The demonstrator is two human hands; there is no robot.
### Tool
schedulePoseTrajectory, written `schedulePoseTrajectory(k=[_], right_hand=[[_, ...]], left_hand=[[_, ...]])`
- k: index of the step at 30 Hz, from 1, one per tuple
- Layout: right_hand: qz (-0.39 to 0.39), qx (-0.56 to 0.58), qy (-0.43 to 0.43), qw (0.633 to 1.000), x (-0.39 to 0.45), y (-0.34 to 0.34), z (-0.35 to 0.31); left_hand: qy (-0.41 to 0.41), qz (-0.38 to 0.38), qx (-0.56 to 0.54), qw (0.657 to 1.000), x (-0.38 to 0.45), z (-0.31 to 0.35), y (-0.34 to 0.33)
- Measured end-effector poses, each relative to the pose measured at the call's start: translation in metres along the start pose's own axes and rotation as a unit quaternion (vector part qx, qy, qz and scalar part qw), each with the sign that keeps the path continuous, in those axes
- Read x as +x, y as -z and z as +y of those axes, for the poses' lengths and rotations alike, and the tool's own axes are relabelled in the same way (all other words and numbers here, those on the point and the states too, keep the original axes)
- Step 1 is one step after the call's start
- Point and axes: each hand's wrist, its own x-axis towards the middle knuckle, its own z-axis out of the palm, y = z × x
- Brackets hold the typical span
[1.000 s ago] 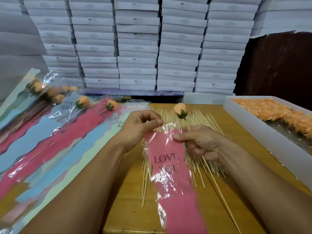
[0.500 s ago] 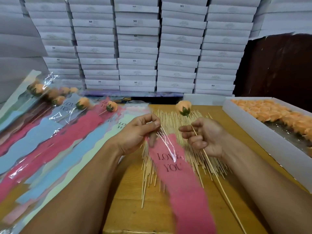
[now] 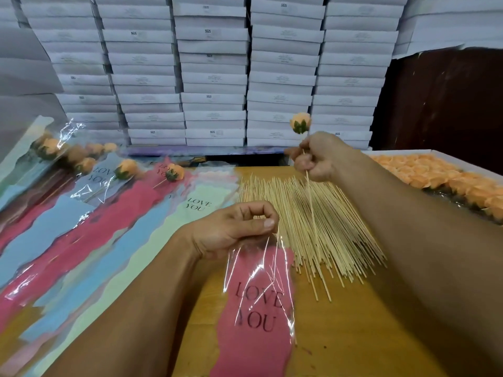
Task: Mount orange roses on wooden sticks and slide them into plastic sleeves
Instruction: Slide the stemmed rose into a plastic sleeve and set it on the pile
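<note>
My left hand [image 3: 234, 227] pinching pink sleeve [image 3: 258, 308] top edge, right hand [image 3: 318, 156] fingers curled around stick [image 3: 310, 202], orange rose [image 3: 300, 123] raised upright above stick pile [image 3: 326, 229]

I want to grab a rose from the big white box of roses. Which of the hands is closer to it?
Right. The right hand holds a rose stick just left of the box of roses; the left hand pinches the pink sleeve, farther away.
</note>
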Motion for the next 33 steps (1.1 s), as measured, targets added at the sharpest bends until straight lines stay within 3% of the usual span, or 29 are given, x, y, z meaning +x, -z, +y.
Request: schedulePoseTrajectory(k=[4, 9, 16, 26, 30, 33], right_hand=[[0.059, -0.023, 0.044, 0.997, 0.014, -0.021, -0.017], [0.1, -0.021, 0.078, 0.992, 0.023, -0.031, -0.023], [0.098, -0.048, 0.072, 0.991, 0.016, -0.039, -0.005], [-0.038, 0.053, 0.017, 0.998, -0.026, -0.039, 0.036], [-0.088, -0.096, 0.0, 0.991, -0.046, -0.023, 0.054], [-0.143, -0.143, -0.013, 0.979, -0.055, -0.009, 0.064]], left_hand=[[-0.001, -0.043, -0.014, 0.999, -0.002, 0.003, -0.003], [-0.002, -0.043, -0.031, 0.999, -0.001, 0.003, -0.003], [-0.013, -0.039, -0.035, 0.999, 0.001, 0.003, -0.002], [-0.005, 0.037, -0.088, 0.995, 0.001, 0.0, -0.002], [-0.01, 0.056, -0.074, 0.996, 0.001, 0.002, -0.002], [-0.02, 0.07, -0.079, 0.994, 0.001, 0.002, -0.002]])
